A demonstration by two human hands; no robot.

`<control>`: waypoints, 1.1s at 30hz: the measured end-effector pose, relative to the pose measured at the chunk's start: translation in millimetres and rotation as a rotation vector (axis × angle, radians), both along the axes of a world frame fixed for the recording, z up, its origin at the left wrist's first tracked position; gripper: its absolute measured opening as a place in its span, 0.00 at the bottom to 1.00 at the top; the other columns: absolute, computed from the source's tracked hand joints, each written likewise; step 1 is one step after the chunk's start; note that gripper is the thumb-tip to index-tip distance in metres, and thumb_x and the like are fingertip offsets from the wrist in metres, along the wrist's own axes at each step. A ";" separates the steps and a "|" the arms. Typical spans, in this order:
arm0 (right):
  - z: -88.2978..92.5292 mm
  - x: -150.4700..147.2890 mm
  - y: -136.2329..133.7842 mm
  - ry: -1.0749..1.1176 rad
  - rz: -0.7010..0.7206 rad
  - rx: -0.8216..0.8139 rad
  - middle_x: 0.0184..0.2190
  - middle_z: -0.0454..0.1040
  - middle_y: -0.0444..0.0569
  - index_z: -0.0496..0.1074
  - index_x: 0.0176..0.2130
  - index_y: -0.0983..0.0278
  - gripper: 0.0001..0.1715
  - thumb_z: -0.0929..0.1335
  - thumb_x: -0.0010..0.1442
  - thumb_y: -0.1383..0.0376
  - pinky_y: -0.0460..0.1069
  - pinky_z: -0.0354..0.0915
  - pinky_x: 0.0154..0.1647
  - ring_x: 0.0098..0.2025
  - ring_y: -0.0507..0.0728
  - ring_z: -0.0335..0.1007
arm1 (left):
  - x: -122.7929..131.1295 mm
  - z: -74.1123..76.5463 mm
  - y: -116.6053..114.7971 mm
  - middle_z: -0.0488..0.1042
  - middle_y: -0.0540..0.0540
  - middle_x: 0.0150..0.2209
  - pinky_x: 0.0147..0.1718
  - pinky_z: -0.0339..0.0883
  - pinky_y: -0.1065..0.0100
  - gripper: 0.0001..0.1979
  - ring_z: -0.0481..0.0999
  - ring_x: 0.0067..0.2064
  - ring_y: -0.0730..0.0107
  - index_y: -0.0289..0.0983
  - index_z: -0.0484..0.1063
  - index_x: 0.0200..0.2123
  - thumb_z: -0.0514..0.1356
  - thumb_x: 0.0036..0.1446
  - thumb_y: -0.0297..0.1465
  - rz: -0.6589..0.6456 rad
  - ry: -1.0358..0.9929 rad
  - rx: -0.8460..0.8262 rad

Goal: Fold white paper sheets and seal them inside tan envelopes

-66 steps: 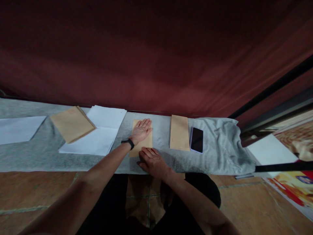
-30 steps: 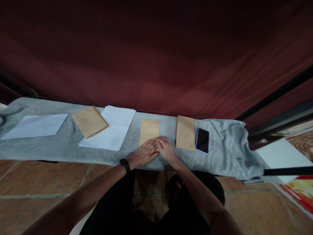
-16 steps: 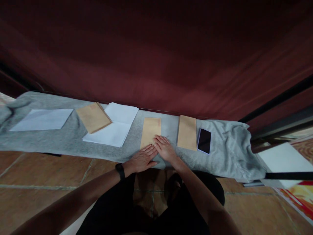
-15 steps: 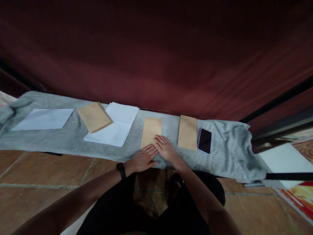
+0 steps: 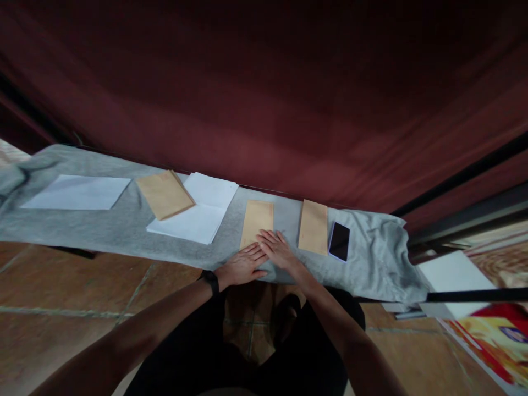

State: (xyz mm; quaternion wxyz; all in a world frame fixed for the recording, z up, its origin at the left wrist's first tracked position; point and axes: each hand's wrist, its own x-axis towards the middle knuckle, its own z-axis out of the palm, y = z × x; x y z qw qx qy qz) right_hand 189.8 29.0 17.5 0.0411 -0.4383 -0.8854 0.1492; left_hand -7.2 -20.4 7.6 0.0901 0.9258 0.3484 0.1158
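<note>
A brown envelope lies lengthwise on the grey cloth in front of me. My left hand, with a black band on the wrist, lies flat with fingers stretched over the envelope's near end. My right hand lies flat beside it, fingers spread on the envelope's near right corner. Neither hand grips anything. A second brown envelope lies to the right, apart from my hands.
A dark phone lies right of the second envelope. To the left sit a stack of white sheets with another brown envelope on it, and a further white sheet. A dark red curtain hangs behind. Tiled floor lies below.
My left hand slid from the envelope's far end back to its near end, beside my right hand. Over the last half second only the view shifted slightly.
</note>
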 end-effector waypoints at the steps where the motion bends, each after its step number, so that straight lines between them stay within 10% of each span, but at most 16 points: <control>1: 0.8 -2.0 2.3 -0.015 -0.008 -0.011 0.75 0.49 0.42 0.57 0.72 0.54 0.31 0.49 0.77 0.54 0.61 0.41 0.76 0.76 0.58 0.42 | 0.0 0.2 -0.1 0.67 0.38 0.67 0.70 0.49 0.54 0.31 0.61 0.70 0.55 0.38 0.65 0.66 0.54 0.68 0.49 0.000 0.001 0.002; 26: -11.1 -34.1 110.1 -0.052 -0.322 0.099 0.75 0.45 0.53 0.49 0.74 0.66 0.35 0.52 0.76 0.55 0.61 0.38 0.76 0.77 0.59 0.40 | -2.0 5.3 -1.6 0.54 0.40 0.73 0.71 0.47 0.56 0.35 0.53 0.74 0.59 0.39 0.54 0.71 0.51 0.69 0.51 -0.049 -0.047 -0.042; 33: -11.2 -38.9 79.7 -0.024 0.067 0.076 0.75 0.49 0.42 0.55 0.72 0.55 0.30 0.54 0.76 0.55 0.61 0.38 0.77 0.76 0.57 0.43 | -1.9 1.5 -2.3 0.56 0.38 0.73 0.72 0.45 0.58 0.38 0.54 0.74 0.58 0.35 0.54 0.71 0.49 0.68 0.53 -0.058 -0.033 -0.066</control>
